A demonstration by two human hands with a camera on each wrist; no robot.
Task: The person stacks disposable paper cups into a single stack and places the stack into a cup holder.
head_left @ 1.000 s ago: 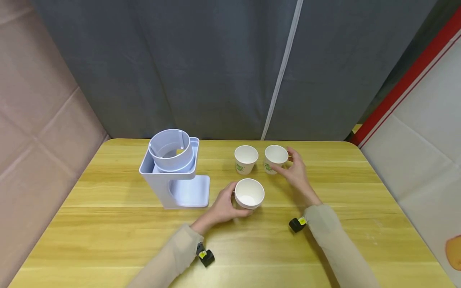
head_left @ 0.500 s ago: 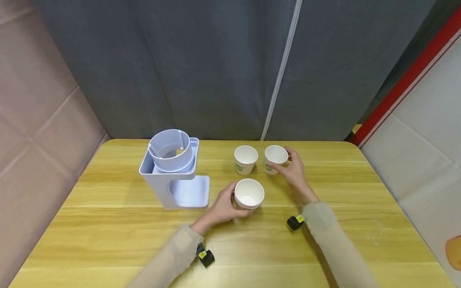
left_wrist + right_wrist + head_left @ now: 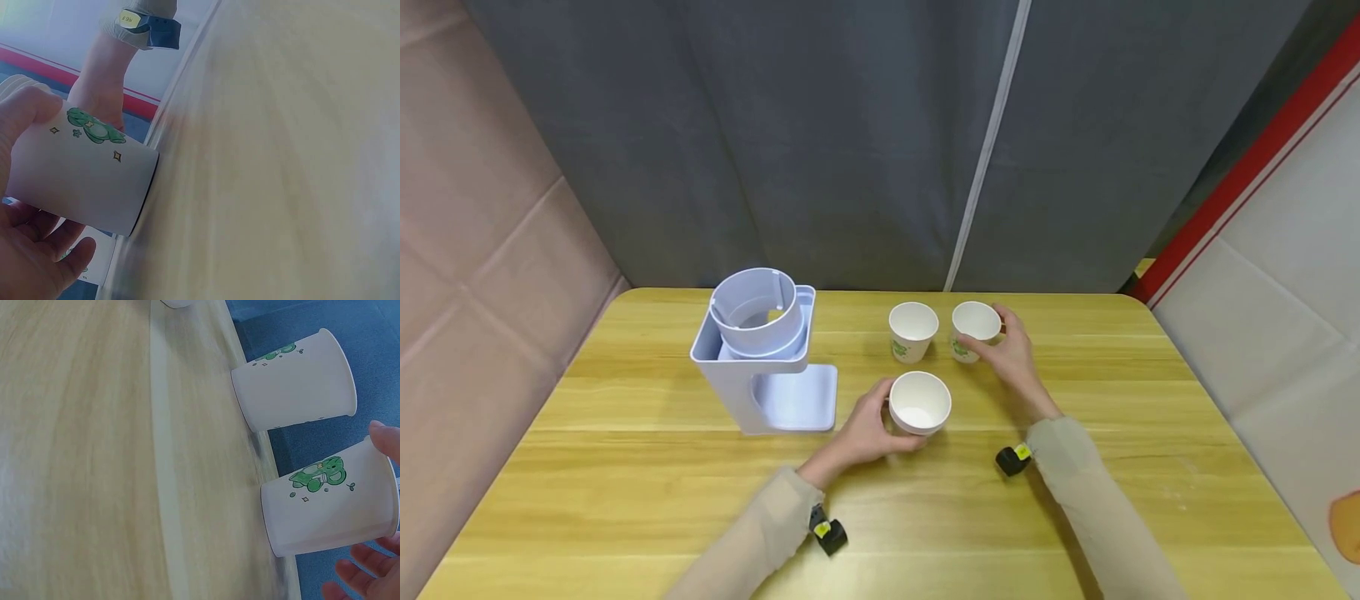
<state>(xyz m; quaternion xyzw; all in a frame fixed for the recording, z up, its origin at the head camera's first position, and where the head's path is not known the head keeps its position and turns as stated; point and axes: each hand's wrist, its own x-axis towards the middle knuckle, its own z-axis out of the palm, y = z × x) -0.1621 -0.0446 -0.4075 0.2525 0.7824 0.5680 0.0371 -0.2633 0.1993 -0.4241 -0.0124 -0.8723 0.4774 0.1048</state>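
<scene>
My left hand (image 3: pixel 867 432) holds a small stack of white paper cups (image 3: pixel 919 408) near the table's middle, thumb on the near side and fingers round the far side. Doubled rims show at the mouth. In the left wrist view the outer cup (image 3: pixel 87 175) bears a green cartoon print, its base right at the tabletop. Farther back, my right hand (image 3: pixel 1017 358) grips an upright paper cup (image 3: pixel 974 325). Its thumb lies near the rim in the right wrist view, where that cup (image 3: pixel 331 506) stands on the wood. Just left of it stands another paper cup (image 3: pixel 913 332), untouched.
A pale blue plastic stand (image 3: pixel 739 392) with a round open holder (image 3: pixel 756 312) on top and a flat base plate (image 3: pixel 801 400) is left of the cups. A grey curtain (image 3: pixel 775 150) hangs behind the wooden table (image 3: pixel 625 500).
The right wrist has shifted slightly to the left, with that hand still at its cup. The left hand and the cups stay where they were.
</scene>
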